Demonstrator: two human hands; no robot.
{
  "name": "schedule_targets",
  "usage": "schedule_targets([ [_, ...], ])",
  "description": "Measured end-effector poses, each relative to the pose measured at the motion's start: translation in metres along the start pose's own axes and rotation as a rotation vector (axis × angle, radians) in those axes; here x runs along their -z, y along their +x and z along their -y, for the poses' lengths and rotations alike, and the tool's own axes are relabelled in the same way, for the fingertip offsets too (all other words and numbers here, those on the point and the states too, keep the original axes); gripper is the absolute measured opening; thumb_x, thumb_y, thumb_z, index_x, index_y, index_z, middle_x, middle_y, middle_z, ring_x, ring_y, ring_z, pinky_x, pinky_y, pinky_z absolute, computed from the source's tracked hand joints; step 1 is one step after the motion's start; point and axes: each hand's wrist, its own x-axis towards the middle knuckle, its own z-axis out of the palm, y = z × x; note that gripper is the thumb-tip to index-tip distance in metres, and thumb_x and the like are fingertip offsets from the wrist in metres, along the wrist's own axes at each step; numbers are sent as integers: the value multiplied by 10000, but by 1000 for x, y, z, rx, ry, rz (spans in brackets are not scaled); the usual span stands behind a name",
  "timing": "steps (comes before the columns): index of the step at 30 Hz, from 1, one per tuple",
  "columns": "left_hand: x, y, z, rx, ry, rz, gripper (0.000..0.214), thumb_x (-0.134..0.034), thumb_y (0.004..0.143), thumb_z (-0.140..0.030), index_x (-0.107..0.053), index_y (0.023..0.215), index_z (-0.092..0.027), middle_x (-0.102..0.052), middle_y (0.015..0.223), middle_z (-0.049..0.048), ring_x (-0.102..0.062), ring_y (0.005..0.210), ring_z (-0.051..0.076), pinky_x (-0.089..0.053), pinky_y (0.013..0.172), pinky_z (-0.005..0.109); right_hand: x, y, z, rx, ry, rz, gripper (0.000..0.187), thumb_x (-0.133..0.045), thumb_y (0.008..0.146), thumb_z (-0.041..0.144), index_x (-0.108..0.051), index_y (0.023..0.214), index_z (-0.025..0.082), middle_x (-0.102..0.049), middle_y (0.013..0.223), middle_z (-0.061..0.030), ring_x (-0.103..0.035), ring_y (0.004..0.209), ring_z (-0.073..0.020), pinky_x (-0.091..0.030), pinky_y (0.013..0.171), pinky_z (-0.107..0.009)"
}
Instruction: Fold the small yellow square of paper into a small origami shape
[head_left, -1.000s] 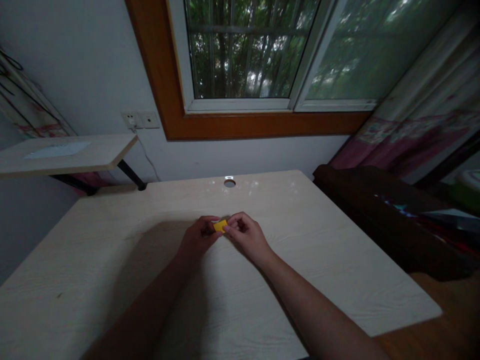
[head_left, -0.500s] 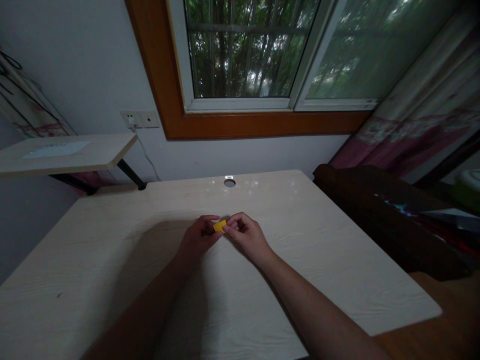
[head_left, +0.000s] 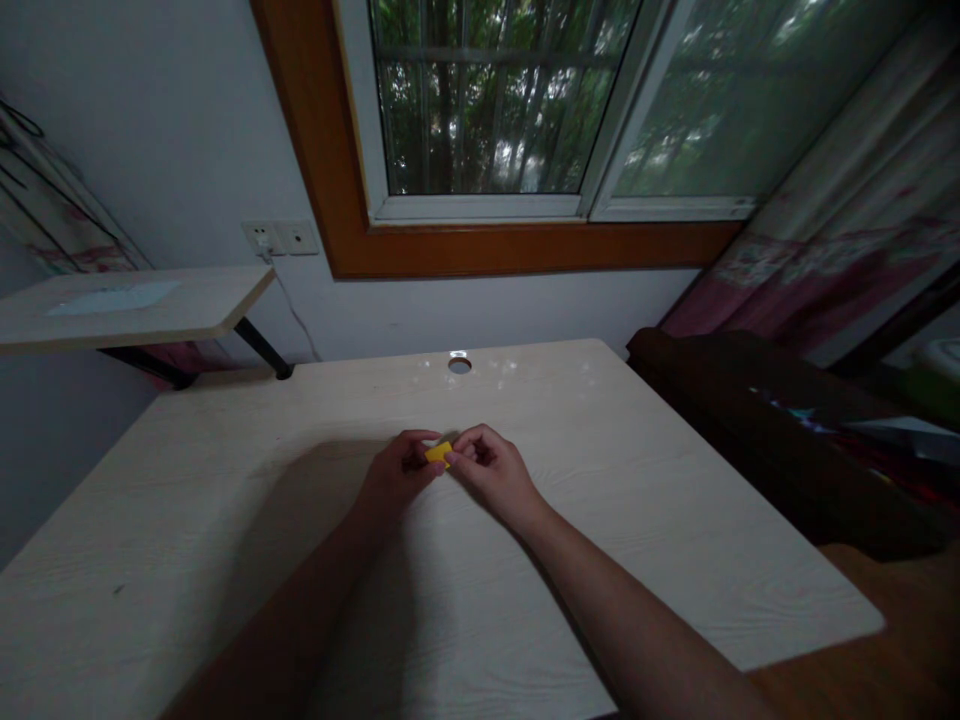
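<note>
Between my two hands is a small yellow piece (head_left: pixel 438 453), flat-faced and roughly rectangular; its exact kind is too small to make out. My left hand (head_left: pixel 400 470) pinches its left side with thumb and fingers. From the other side, my right hand (head_left: pixel 491 465) grips the right end, thumb in front and fingers curled behind. Both hands are closed on it and partly cover its ends. They are over the middle of the pale wood-grain table (head_left: pixel 600 520).
A round cable hole (head_left: pixel 460 366) lies near the table's back edge. At left a raised shelf (head_left: pixel 195 310) on black legs holds a flat sheet (head_left: pixel 116 298). A cord (head_left: pixel 296 315) runs down from the wall socket (head_left: pixel 281 239). Dark furniture (head_left: pixel 735 430) stands beyond the right edge.
The yellow piece has tilted very slightly in my fingers. Both hands stay in nearly the same place, still closed on it.
</note>
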Motion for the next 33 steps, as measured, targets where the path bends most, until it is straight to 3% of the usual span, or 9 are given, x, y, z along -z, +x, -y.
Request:
schedule_targets([
  [19,0,1,3,-6,12,-17,385,-744,732,-277,-626,1090,-199,-574,718,-27,-545,653,110,-442,616,222,1,2,-8,-2,33,30,249,-714,785,370,-586,905,194,-517,675,37,-448,596,-104,-350,546,-221],
  [33,0,0,2,-9,-234,14,343,-712,772,-290,-619,1085,-187,-573,736,-25,-603,684,119,-519,681,261,0,5,-8,-52,203,51,270,-750,751,349,-570,886,200,-524,678,42,-445,587,-102,-328,546,-226],
])
